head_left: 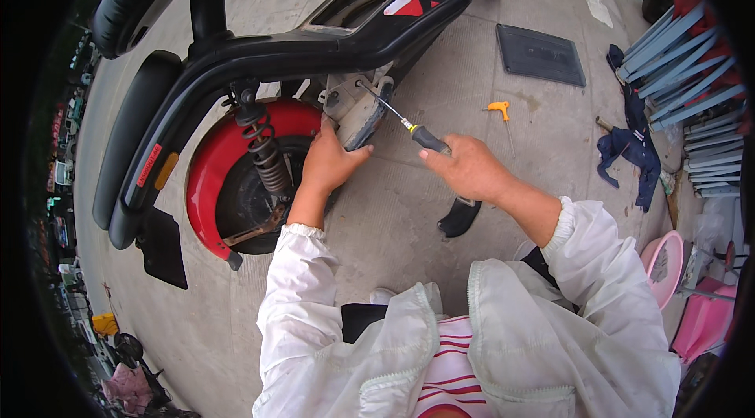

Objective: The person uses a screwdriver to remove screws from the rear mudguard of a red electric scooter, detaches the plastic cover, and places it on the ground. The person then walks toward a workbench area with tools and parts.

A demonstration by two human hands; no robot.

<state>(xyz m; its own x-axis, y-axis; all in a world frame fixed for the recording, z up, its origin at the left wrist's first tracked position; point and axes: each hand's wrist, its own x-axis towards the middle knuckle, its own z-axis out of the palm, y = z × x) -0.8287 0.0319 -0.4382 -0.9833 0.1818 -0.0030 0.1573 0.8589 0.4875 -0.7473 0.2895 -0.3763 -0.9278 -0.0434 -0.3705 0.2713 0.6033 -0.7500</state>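
A black electric scooter [314, 52] with a red rear fender [206, 174] stands in front of me, to the left. Under its frame is a dusty grey-white part [346, 103] with a dark edge; I cannot tell exactly what it is. My left hand [329, 158] grips the lower end of this part, thumb along its edge. In my right hand [472, 170] is a screwdriver [431, 139] with a dark handle and a yellow ring. Its shaft slants up to the left, and the tip meets a dark hole in the part.
On the concrete lie a yellow-handled hex key [499, 110], a flat black panel [540, 55] and a curved black piece [459, 217]. Dark blue cloth [633, 154], stacked blue-grey slats [692, 64] and a pink basin [664, 268] are at the right. A coil-spring shock absorber [267, 154] is beside the wheel.
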